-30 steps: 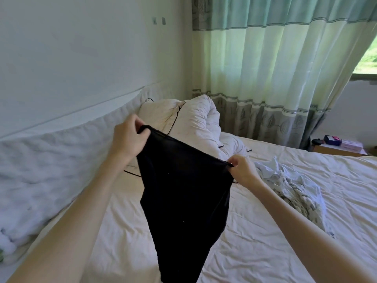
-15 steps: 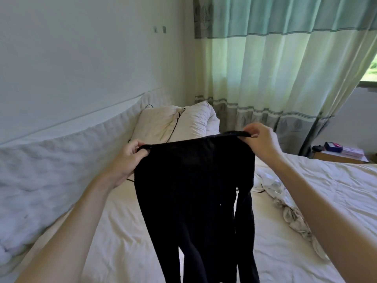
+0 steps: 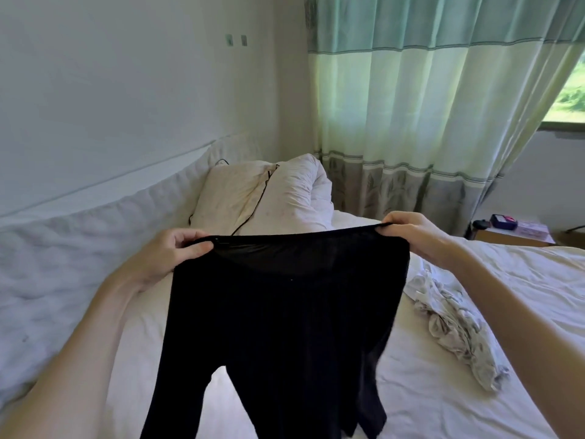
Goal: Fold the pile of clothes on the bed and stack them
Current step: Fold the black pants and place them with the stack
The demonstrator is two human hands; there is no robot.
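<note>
A pair of black trousers (image 3: 285,312) hangs in the air over the bed, held up by the waistband with the legs dangling toward the bottom edge of the view. My left hand (image 3: 171,251) pinches the left end of the waistband. My right hand (image 3: 408,231) pinches the right end, a little higher. The waistband is stretched nearly straight between them. A crumpled white garment with a grey pattern (image 3: 456,324) lies on the white bed sheet (image 3: 522,280) to the right of the trousers.
Two white pillows (image 3: 262,198) with a black cable across them lie at the head of the bed. A padded white cover (image 3: 63,264) runs along the wall on the left. Green curtains (image 3: 427,106) hang behind. A bedside stand (image 3: 512,236) with small boxes is at the far right.
My hands have pulled further apart, spreading the waistband wide and nearly level. The trousers have opened out so that both legs hang separately.
</note>
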